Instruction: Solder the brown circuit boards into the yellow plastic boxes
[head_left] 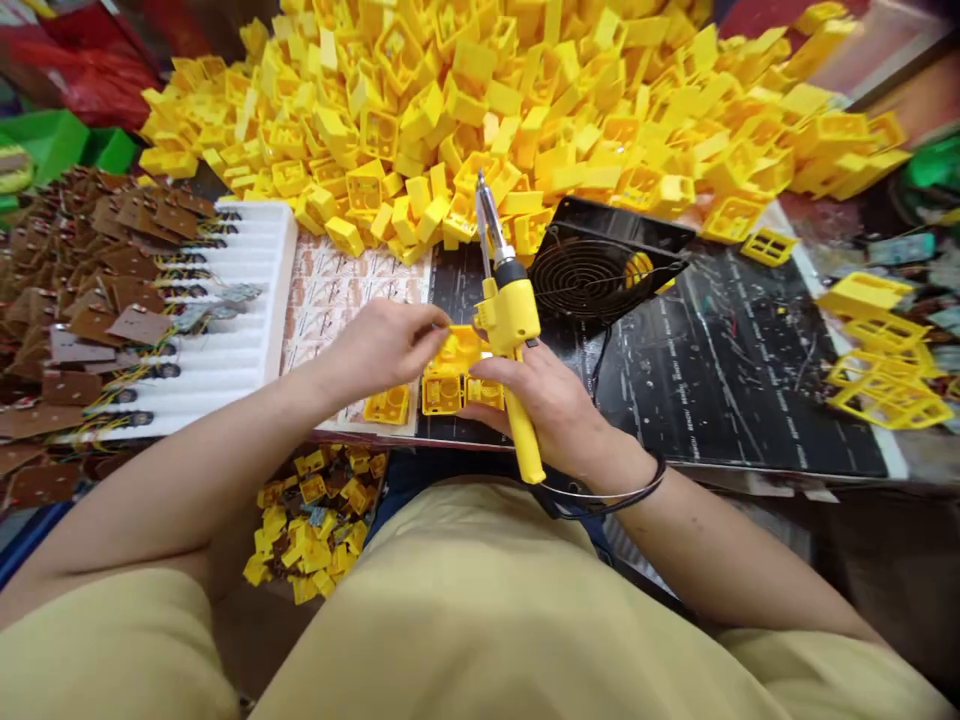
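Note:
A yellow soldering gun lies across my right hand, its metal tip pointing up and away from me. The fingers of my right hand are curled around it and reach a small yellow housing. My left hand has its fingertips pressed together at the upper left edge of another yellow housing; whatever they pinch is too small to make out. Just below sits an open yellow housing, and one more yellow housing rests on the patterned sheet to the left.
A big pile of yellow housings spans the back. A black fan stands behind my right hand. At left, a white ribbed tray bears brown circuit boards. Yellow frames lie far right; more housings are below the table edge.

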